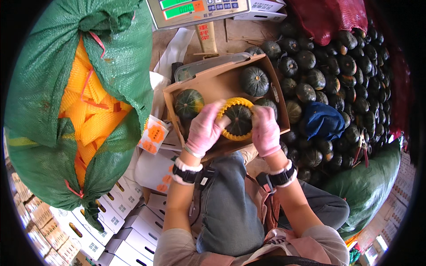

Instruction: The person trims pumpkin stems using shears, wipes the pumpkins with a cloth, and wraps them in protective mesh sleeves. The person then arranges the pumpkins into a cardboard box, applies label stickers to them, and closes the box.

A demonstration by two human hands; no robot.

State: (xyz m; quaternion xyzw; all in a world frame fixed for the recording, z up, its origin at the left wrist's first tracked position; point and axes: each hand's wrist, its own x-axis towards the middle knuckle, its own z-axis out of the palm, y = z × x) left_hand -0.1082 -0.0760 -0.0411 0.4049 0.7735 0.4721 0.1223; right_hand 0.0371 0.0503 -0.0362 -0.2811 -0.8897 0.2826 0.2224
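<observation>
My left hand (206, 128), in a pink glove, grips the left side of a yellow foam net sleeve (235, 137). On the ring's right side, my right hand (266, 129), gloved alike, closes its fingers on the same sleeve. Inside the ring shows a dark green pumpkin (237, 119); whether the sleeve touches it I cannot tell. Both hands are over an open cardboard box (213, 83). In the box, a green pumpkin with an orange patch (189, 103) lies left, another pumpkin (254, 81) at the upper right, and a third (267, 107) partly behind my right hand.
A green woven sack (40, 99) of yellow foam sleeves (100, 126) stands left. A digital scale (199, 13) is at the top. Many pumpkins (306, 92) pile up right, with a blue cloth (323, 121) and red-handled pruning shears (362, 148) on them. White cartons (133, 239) lie lower left.
</observation>
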